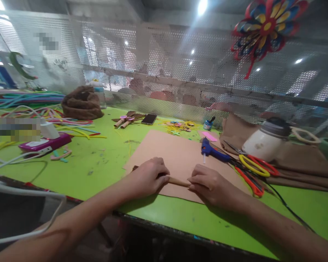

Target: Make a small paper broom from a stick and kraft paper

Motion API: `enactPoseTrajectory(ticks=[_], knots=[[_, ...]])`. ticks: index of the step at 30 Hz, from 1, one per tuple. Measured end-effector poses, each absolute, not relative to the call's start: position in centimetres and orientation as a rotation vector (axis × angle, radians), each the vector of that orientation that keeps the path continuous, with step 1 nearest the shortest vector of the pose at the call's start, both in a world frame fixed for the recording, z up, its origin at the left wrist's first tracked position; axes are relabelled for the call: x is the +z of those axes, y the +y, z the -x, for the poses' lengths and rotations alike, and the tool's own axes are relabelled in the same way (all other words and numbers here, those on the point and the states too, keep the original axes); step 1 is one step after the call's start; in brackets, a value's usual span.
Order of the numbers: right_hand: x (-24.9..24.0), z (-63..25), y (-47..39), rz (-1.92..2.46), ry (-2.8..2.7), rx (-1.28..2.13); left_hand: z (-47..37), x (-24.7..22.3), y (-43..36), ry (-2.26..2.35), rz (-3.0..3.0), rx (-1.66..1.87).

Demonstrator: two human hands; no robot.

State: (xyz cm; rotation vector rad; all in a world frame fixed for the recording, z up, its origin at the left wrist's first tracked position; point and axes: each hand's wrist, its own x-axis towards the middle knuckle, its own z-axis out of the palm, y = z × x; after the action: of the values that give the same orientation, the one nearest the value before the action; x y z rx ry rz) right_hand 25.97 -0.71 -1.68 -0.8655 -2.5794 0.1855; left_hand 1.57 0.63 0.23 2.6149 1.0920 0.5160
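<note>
No text, number or sign can be read; a patch (47,41) on the perforated screen (114,47) is pixelated.

"What sort of place are we seeing?"

"It's looking like a craft workshop: a blue glue gun (218,153) and yellow-handled scissors (253,166) are lying beside a tan sheet (166,149) on a green counter (79,149)."

"What else is pointing that way?"

"Bright, bendy craft stems (30,100) are lying heaped at the left, and yellow scraps (177,126) are littering the far side."

"Are you leaning toward a home at all?"

"No, the setting is suggesting a shared workplace: a perforated screen (166,54) is running behind everything, and a red, blue and yellow flower ornament (267,26) is hanging above."
</note>
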Motion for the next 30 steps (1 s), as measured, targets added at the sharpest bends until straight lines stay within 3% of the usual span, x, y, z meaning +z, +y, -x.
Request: enactPoseTrajectory(ticks=[12,30], knots=[[-1.2,-25.9,-0.6,1.017,-2.377,0.482,-1.2,-1.0,0.5,0.967,-2.772,0.726],[-1.2,-25.4,-1.9,1.068,-2.459,0.411,-1.0,-1.4,0.3,0.895,-3.076,0.651]])
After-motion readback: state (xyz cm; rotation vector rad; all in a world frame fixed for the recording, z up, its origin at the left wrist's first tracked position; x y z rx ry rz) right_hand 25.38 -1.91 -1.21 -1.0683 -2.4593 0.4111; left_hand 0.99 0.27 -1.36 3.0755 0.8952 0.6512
